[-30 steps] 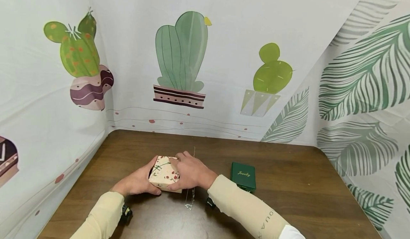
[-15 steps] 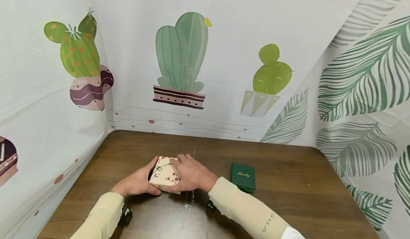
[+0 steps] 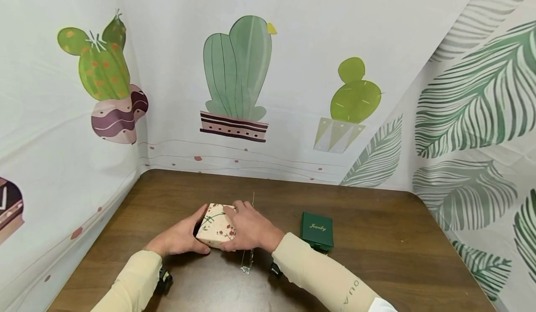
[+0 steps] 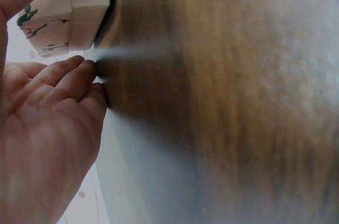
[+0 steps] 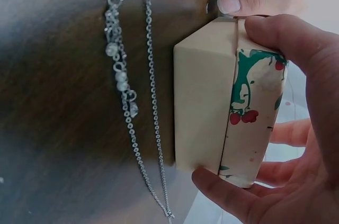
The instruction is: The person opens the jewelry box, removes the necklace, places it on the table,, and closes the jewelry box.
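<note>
A small cream lidded box [image 3: 214,227] with red flowers and green stems stands on the table between both hands. My right hand [image 3: 253,228] grips it from the right, with the thumb and fingers on the patterned lid [image 5: 257,113]; one finger reaches the plain base [image 5: 204,97]. From the left, my left hand [image 3: 180,237] holds the box, its thumb at the near corner and its fingers toward the far side. The lid sits over the base with a thin seam showing. Beside the box lies a silver chain necklace [image 5: 153,86] with clear beads, partly hidden under my right hand in the head view.
A dark green box [image 3: 317,229] lettered "Jewelry" lies to the right, close to the right forearm. The brown wooden table [image 3: 368,237] ends at a white cloth backdrop [image 3: 293,70] printed with cacti and leaves.
The hands stay almost in place, with a very slight shift of the cream box. A pale strip of its base below my right thumb has gone out of sight.
</note>
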Tool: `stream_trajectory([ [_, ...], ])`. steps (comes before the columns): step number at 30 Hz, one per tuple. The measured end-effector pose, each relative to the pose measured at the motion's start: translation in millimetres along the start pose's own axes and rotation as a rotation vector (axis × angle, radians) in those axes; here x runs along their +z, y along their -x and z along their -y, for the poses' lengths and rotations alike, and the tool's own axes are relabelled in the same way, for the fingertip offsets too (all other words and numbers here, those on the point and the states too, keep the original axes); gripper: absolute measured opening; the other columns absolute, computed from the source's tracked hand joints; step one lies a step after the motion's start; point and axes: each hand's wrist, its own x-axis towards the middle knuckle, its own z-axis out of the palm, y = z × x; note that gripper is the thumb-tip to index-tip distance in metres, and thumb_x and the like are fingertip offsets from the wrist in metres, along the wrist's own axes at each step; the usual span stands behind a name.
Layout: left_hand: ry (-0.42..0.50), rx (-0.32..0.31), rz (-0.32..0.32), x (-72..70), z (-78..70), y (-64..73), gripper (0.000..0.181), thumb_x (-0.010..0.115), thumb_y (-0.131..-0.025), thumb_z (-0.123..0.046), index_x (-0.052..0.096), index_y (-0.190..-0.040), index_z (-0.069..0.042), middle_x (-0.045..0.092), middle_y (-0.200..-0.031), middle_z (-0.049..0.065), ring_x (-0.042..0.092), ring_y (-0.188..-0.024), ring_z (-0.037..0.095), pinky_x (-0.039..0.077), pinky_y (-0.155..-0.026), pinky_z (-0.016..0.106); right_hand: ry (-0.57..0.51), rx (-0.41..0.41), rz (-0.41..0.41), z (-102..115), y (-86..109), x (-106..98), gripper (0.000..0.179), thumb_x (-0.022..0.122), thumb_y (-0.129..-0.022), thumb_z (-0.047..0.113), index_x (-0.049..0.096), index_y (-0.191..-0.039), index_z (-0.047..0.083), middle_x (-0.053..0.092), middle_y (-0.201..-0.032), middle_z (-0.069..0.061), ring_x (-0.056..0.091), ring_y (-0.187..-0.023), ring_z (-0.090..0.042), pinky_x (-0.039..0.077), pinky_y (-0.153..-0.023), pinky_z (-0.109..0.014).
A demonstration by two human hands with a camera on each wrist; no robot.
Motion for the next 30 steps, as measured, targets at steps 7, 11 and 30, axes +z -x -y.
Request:
stream_trajectory([
  [7, -0.052, 0.031, -0.019, -1.0, 0.0, 1.5, 0.126, 0.095, -0.068, -0.026, 0.019, -0.166, -0.004, 0.046, -0.160, 0.021, 0.052, -0.135, 0.031, 0.045, -0.110, 0.043, -0.051, -0.011, -0.007, -3.7, 2.2, 2.5, 0.097, 0.084, -0.078, 0.056, 0.046, -0.156, 0.013, 0.055, -0.141, -0.012, 0.054, -0.119, -0.025, 0.055, -0.093, -0.029],
  [11, -0.060, 0.035, -0.021, -1.1, 0.1, 1.4, 0.125, 0.095, -0.069, -0.025, 0.019, -0.166, -0.005, 0.048, -0.158, 0.020, 0.054, -0.131, 0.029, 0.046, -0.107, 0.039, -0.092, -0.001, -0.016, -3.8, 2.4, 3.5, 0.096, 0.085, -0.078, 0.056, 0.047, -0.156, 0.014, 0.055, -0.141, -0.011, 0.053, -0.117, -0.023, 0.053, -0.091, -0.026],
  [30, -0.067, 0.034, -0.022, -0.5, -4.1, 1.9, 0.124, 0.094, -0.067, -0.023, 0.020, -0.165, -0.002, 0.049, -0.157, 0.021, 0.055, -0.128, 0.028, 0.047, -0.105, 0.036, -0.122, 0.001, -0.019, -4.0, 3.0, 7.2, 0.096, 0.087, -0.077, 0.055, 0.048, -0.155, 0.014, 0.057, -0.140, -0.011, 0.055, -0.116, -0.022, 0.053, -0.092, -0.026],
])
